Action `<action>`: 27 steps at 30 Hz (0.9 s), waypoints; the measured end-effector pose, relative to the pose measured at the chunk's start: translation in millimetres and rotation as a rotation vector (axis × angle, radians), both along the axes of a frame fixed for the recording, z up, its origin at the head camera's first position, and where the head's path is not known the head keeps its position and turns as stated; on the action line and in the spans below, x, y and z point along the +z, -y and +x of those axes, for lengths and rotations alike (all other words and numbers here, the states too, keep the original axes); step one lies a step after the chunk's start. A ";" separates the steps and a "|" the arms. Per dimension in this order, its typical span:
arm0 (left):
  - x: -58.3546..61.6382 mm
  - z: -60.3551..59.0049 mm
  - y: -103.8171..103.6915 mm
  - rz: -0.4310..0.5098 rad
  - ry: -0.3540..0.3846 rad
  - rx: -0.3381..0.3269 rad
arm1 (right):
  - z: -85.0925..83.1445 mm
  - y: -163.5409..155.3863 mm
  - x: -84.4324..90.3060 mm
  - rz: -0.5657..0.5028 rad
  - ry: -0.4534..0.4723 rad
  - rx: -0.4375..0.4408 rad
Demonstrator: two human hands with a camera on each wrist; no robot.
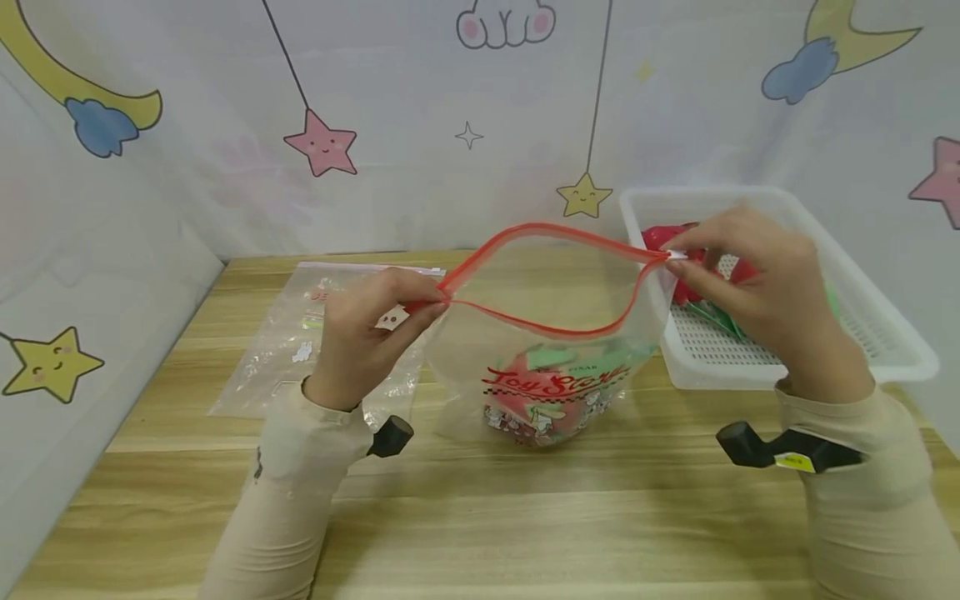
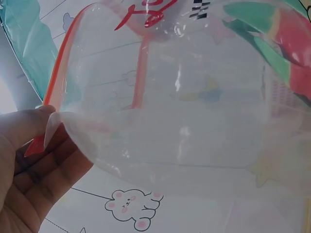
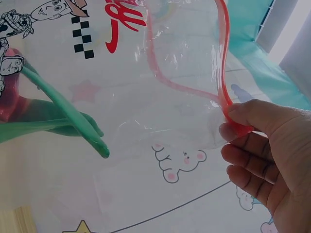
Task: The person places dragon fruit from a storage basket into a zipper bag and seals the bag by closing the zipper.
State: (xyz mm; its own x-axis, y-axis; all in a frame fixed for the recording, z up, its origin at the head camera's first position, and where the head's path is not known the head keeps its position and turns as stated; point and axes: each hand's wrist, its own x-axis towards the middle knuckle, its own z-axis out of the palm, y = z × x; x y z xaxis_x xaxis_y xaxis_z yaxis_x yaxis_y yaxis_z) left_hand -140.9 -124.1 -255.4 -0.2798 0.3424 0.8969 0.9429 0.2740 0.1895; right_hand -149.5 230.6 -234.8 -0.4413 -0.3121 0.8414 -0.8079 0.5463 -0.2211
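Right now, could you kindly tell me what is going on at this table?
A person holds a clear plastic zip bag with a red seal strip open above the wooden table. The left hand pinches one end of the strip, the right hand the other. Red and green toys lie inside. A white plastic basket stands right.

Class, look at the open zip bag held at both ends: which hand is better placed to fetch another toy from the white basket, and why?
Probably the right hand: it pinches the zip bag end directly over the white basket. The left hand holds the far end.
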 end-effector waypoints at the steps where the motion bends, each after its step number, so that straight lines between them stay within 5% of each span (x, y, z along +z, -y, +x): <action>1: -0.5 0.0 -0.4 -0.001 0.001 -0.002 | 0.2 -0.9 -0.3 0.004 0.007 0.003; 11: -1.1 -0.1 -2.6 0.000 -0.008 0.008 | 6.6 -10.9 2.9 0.072 0.138 -0.040; 27: -4.2 0.1 -7.6 -0.066 -0.014 0.012 | 2.0 -9.5 -5.5 0.056 0.077 0.072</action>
